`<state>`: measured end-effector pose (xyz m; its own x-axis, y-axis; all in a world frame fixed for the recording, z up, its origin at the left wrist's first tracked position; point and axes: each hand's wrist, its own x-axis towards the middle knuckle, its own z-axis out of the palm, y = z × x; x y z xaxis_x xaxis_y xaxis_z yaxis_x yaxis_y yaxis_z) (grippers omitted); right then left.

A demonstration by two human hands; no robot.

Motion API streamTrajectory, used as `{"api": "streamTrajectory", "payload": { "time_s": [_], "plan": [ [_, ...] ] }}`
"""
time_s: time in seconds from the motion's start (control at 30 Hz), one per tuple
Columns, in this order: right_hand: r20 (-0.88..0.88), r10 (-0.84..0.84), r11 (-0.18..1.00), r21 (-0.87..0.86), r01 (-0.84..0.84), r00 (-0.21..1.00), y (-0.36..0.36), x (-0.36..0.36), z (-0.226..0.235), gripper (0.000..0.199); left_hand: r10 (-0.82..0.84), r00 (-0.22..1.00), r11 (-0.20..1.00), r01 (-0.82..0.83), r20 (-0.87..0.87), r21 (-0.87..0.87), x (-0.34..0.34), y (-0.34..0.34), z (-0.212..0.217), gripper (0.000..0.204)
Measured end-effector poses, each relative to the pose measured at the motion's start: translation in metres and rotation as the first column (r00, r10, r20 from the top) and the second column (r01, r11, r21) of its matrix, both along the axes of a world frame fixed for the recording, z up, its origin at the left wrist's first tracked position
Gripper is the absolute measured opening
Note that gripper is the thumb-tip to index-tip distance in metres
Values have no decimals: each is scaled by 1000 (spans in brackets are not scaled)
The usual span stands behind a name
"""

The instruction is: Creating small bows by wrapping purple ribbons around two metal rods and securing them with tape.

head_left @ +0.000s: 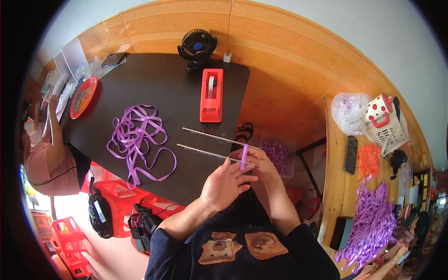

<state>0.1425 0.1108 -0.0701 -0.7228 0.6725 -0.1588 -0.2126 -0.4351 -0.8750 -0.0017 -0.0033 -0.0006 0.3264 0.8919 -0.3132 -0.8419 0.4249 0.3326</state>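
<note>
Purple ribbon piece (243, 157) at frame centre, pinched between left hand (225, 185) and right hand (262, 164), both grips pressed on it over a metal rod (215, 154). Early, I'd judge: ribbon tangle (137, 136) lies unworked on the desk (163, 88), centre left. Tape dispenser (211, 95) beyond.

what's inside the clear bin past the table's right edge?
The clear bin holds a heap of small purple ribbon pieces. The right hand covers its near left corner, so anything there, or beneath the heap, cannot be seen.
</note>
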Motion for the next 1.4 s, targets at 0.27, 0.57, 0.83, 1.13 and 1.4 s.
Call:
{"api": "streamTrajectory", "payload": {
  "time_s": [0.27, 0.57, 0.83, 1.13, 1.4],
  "plan": [
    [-223, 52, 994, -84, -72, 973, 6, -12, -22, 14, 5, 1000, 1000, -5, 22, 9, -1, 0, -3, 68],
    [-89, -110, 993, -58, 105, 990, 3, -13, -10, 26, -8, 999, 1000, 7, 36, 31, -1, 0, -4, 69],
    [-236, -190, 966, -220, 138, 953, -6, 2, 11, 47, 0, 1000, 1000, -1, 29, 24, -1, -1, -2, 68],
    [-552, -189, 900, -428, -81, 812, -10, -15, -3, 65, 13, 1000, 1000, -13, 22, 13, 1, -1, 2, 65],
    [-307, -306, 857, -501, 121, 901, -14, -14, 17, 66, 2, 1000, 1000, -2, 6, 22, 0, -2, -1, 70]
  ]
}}
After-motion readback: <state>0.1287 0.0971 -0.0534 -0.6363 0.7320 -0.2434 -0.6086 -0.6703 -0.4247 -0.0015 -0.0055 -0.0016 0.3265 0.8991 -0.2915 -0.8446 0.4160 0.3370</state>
